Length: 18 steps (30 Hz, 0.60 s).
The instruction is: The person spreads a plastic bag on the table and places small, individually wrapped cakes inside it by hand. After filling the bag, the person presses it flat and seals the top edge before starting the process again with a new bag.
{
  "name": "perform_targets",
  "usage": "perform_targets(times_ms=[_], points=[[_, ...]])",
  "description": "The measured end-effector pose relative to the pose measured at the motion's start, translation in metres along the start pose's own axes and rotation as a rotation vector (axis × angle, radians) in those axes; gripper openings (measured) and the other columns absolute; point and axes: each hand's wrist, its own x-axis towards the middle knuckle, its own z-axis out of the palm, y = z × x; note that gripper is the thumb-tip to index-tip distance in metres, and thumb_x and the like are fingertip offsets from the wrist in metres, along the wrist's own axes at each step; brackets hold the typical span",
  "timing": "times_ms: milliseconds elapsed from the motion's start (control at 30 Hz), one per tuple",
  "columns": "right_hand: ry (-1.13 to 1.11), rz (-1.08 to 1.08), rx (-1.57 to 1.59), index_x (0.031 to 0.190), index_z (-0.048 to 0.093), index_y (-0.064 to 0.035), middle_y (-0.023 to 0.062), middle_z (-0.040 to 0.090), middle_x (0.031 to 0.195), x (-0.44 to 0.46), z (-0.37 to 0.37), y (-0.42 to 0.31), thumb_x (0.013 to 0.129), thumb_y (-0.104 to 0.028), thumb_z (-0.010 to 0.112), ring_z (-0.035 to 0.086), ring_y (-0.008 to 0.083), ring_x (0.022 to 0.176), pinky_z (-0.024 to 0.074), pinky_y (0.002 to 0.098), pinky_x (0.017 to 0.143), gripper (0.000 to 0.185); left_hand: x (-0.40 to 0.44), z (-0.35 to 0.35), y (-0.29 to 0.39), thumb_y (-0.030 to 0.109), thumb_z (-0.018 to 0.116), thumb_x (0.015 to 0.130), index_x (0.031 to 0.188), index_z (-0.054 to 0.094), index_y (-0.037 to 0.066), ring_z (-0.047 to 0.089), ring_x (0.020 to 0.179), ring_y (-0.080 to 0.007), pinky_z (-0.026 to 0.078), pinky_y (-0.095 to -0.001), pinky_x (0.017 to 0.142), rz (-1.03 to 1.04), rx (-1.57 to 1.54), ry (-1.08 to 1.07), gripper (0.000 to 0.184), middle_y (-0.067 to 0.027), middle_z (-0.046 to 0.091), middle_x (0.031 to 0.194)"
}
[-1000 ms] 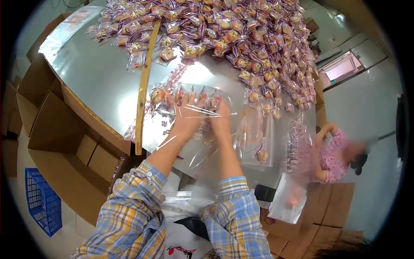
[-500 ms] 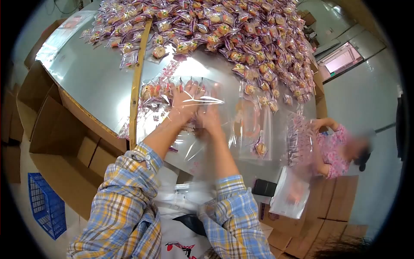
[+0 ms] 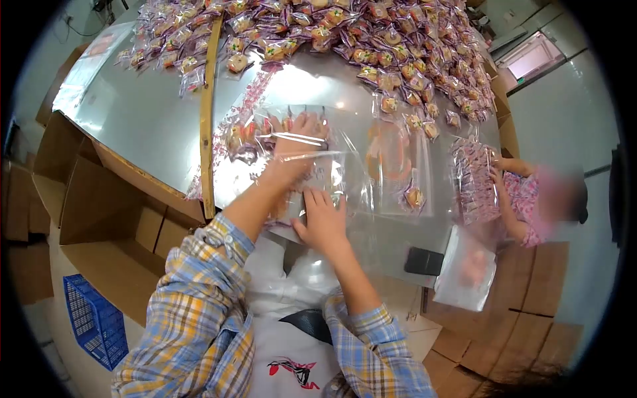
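Note:
My left hand (image 3: 296, 147) is under the clear film of a large plastic bag (image 3: 335, 174), fingers stretched over a row of small wrapped snack packs (image 3: 240, 139). Glare on the film partly hides its fingertips. Nearer to me, my right hand (image 3: 324, 220) lies flat on the near part of the bag, thumb and fingers apart. To the right, another clear bag (image 3: 398, 192) lies on the metal table, with an orange ring-like print and a single wrapped snack pack (image 3: 414, 198) on it.
A large heap of wrapped snacks (image 3: 371, 46) covers the far side. A wooden strip (image 3: 207, 113) divides the table (image 3: 142, 106). At right are a filled bag (image 3: 474, 182), a co-worker (image 3: 524, 199), a black phone-like object (image 3: 424, 261) and stacked bags (image 3: 464, 272). Cardboard boxes (image 3: 106, 205) and a blue crate (image 3: 96, 325) stand left.
My right hand has drawn back toward me and now lies flat on the bag. My left hand stays over the packs, slightly farther right. The view has shifted a little.

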Motion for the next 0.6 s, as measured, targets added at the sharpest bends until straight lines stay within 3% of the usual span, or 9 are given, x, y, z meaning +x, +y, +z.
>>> perform_targets(times_ms=[100, 200, 233, 333, 433, 533, 600], points=[[-0.061, 0.025, -0.008, 0.151, 0.045, -0.0113, 0.0120, 0.049, 0.152, -0.025, -0.008, -0.006, 0.071, -0.054, 0.086, 0.041, 0.0329, 0.145, 0.0232, 0.0723, 0.118, 0.099, -0.007, -0.006, 0.024, 0.035, 0.065, 0.096, 0.140, 0.062, 0.018, 0.045, 0.144, -0.0335, 0.024, -0.0895, 0.100, -0.035, -0.084, -0.018, 0.048, -0.0153, 0.050, 0.151], [-0.038, -0.162, -0.012, 0.147, 0.050, -0.0110, 0.0139, 0.049, 0.151, -0.030, -0.007, -0.025, 0.069, -0.049, 0.088, 0.038, 0.0367, 0.147, 0.0222, 0.0734, 0.117, 0.096, -0.012, 0.002, 0.031, 0.040, 0.064, 0.096, 0.140, 0.063, 0.021, 0.045, 0.145, -0.0329, 0.019, -0.0886, 0.103, -0.053, -0.090, 0.037, 0.048, -0.0145, 0.050, 0.152], [0.068, -0.244, -0.029, 0.142, 0.055, -0.0100, 0.0171, 0.049, 0.149, -0.027, 0.004, -0.032, 0.067, -0.043, 0.090, 0.036, 0.0385, 0.146, 0.0265, 0.0687, 0.117, 0.089, -0.012, 0.002, 0.031, 0.043, 0.064, 0.095, 0.141, 0.062, 0.023, 0.046, 0.145, -0.0322, 0.019, -0.0878, 0.103, -0.055, -0.078, 0.020, 0.050, -0.0138, 0.051, 0.154], [0.156, -0.296, 0.192, 0.139, 0.056, -0.0076, 0.0199, 0.054, 0.142, -0.011, 0.029, -0.029, 0.070, -0.037, 0.089, 0.046, 0.0379, 0.138, 0.0319, 0.0620, 0.116, 0.082, -0.015, 0.001, 0.028, 0.045, 0.065, 0.094, 0.141, 0.062, 0.025, 0.047, 0.145, -0.0321, 0.018, -0.0868, 0.103, -0.041, -0.087, -0.016, 0.052, -0.0128, 0.051, 0.155], [0.118, -0.033, 0.276, 0.139, 0.054, -0.0058, 0.0179, 0.060, 0.136, -0.014, 0.011, -0.015, 0.080, -0.027, 0.084, 0.056, 0.0322, 0.127, 0.0430, 0.0530, 0.109, 0.069, -0.013, 0.000, 0.020, 0.042, 0.066, 0.093, 0.141, 0.062, 0.025, 0.046, 0.145, -0.0328, 0.018, -0.0865, 0.103, -0.043, -0.126, -0.025, 0.051, -0.0132, 0.051, 0.154], [0.173, 0.530, 1.328, 0.142, 0.049, -0.0037, 0.0127, 0.064, 0.133, -0.015, 0.012, 0.010, 0.093, -0.015, 0.074, 0.061, 0.0277, 0.123, 0.0502, 0.0475, 0.104, 0.056, -0.007, -0.011, 0.024, 0.038, 0.068, 0.092, 0.140, 0.062, 0.024, 0.044, 0.147, -0.0330, 0.019, -0.0862, 0.103, -0.089, -0.172, -0.093, 0.050, -0.0135, 0.051, 0.154], [0.405, 0.410, 1.490, 0.145, 0.046, -0.0034, 0.0123, 0.061, 0.137, -0.010, 0.023, 0.020, 0.099, -0.009, 0.066, 0.060, 0.0269, 0.126, 0.0525, 0.0450, 0.104, 0.050, -0.002, -0.020, 0.028, 0.035, 0.069, 0.092, 0.139, 0.063, 0.023, 0.043, 0.147, -0.0331, 0.018, -0.0862, 0.104, -0.125, -0.185, -0.154, 0.050, -0.0136, 0.050, 0.154]])
